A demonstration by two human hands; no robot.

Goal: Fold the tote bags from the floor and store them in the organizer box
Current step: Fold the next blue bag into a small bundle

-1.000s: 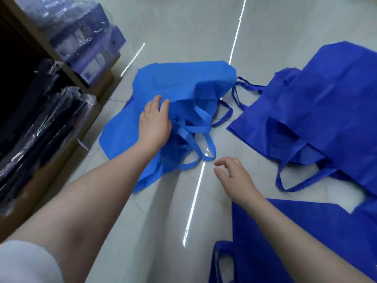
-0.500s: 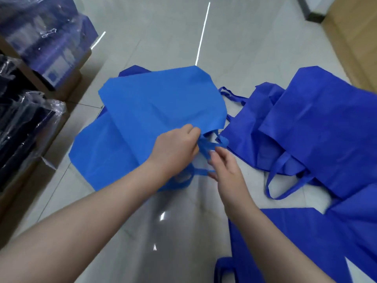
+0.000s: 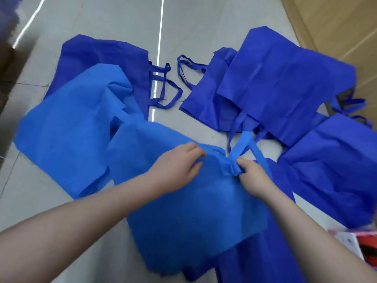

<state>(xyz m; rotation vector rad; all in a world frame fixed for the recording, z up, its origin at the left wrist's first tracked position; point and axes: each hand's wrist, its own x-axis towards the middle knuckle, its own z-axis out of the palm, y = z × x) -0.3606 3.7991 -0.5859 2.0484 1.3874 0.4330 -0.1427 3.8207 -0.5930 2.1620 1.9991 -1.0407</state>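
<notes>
Early stage: your left hand (image 3: pixel 179 170) grips the light-blue tote (image 3: pixel 193 205) at its top edge, right hand (image 3: pixel 254 177) pinches its handles (image 3: pixel 244 148). Tote's on the floor (image 3: pixel 122 23), unfolded. Approx. five other totes (image 3: pixel 281 82) wait; organizer box not visible.

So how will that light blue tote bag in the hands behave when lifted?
Probably floppy: the light blue tote bag creases and drapes where the left hand grips it. Likely light, thin fabric. Its handles, pinched by the right hand, may dangle.
</notes>
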